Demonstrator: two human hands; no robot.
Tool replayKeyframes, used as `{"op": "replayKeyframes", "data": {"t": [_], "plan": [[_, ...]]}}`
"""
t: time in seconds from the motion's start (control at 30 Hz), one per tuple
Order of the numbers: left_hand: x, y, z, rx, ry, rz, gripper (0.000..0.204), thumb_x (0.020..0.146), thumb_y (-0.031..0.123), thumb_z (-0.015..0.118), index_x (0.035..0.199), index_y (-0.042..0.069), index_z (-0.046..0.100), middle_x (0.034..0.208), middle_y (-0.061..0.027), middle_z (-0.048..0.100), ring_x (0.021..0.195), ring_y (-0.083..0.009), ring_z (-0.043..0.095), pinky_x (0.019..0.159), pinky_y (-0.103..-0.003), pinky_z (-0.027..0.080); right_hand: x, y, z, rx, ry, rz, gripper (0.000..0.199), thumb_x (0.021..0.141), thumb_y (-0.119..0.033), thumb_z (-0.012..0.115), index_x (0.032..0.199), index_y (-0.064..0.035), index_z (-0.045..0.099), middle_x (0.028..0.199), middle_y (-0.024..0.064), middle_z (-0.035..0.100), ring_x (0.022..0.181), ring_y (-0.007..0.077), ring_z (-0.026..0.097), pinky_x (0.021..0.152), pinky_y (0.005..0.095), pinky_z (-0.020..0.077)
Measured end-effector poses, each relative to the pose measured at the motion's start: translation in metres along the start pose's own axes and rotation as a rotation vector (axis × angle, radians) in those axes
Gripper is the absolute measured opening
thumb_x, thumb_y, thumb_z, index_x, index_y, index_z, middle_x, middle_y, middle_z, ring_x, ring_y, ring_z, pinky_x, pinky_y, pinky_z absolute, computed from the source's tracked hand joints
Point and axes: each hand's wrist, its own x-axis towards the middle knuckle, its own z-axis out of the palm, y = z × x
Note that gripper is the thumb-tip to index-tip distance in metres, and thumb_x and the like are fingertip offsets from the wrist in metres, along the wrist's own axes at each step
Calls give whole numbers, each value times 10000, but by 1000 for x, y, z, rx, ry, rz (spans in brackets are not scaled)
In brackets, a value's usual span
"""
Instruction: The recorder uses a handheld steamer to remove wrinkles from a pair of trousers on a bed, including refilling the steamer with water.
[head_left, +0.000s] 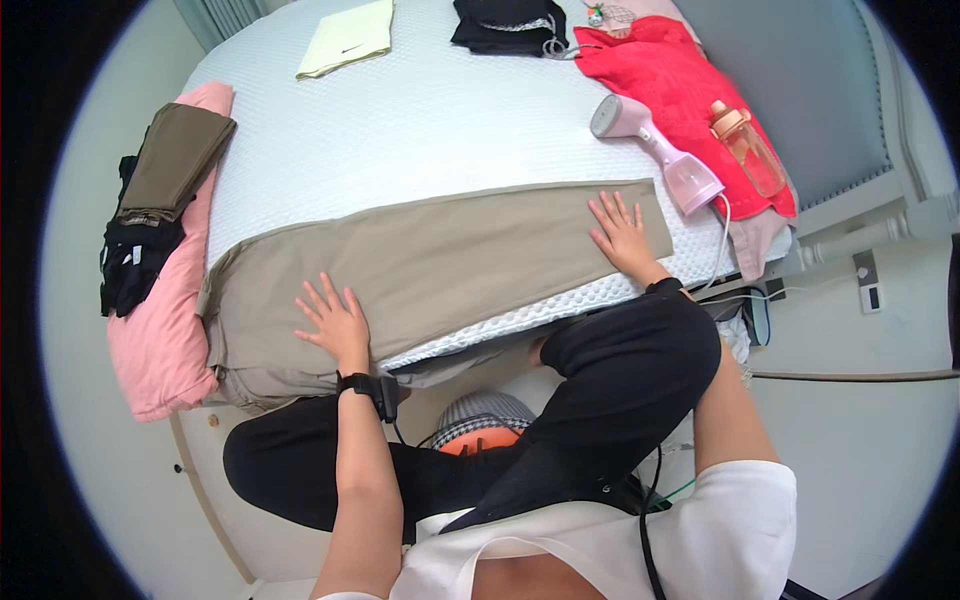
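Observation:
A pair of khaki trousers (460, 255) lies lengthwise along the near edge of the bed, one leg on top of the other, the waist end at the left. My left hand (337, 322) rests flat on the cloth left of the middle, fingers spread. Near the hem at the right, my right hand (622, 235) presses flat with its fingers apart. Neither hand grips anything. Just beyond the right hand, a pink handheld garment steamer (665, 155) lies on the bed with its white cord trailing over the edge.
Folded brown trousers (178, 160) and black clothes (140, 265) sit on a pink pillow (165, 340) at the left. Far back are a pale yellow folded garment (348, 38) and black folded clothing (508, 25). A water bottle (750, 150) lies on red cloth (650, 70) at the right.

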Motion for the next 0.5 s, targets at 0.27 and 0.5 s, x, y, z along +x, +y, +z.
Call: {"op": "replayKeyframes", "data": {"t": [0.27, 0.5], "plan": [[7, 44, -34, -41, -37, 74, 504, 944, 372, 372, 1427, 257, 288, 1515, -64, 176, 1395, -328, 120, 1011, -685, 96, 41, 59, -36, 229, 264, 95, 441, 834, -281, 571, 1213, -72, 490, 1178, 158, 521, 1098, 343, 489, 928, 449, 390], [-15, 65, -9, -133, 30, 325, 512, 925, 341, 412, 1418, 236, 321, 1509, -66, 201, 1387, -317, 157, 1044, -635, 110, 126, 131, -77, -141, 129, 535, 637, 754, -497, 608, 1153, -11, 504, 1140, 224, 553, 1088, 365, 520, 908, 446, 415]]}}
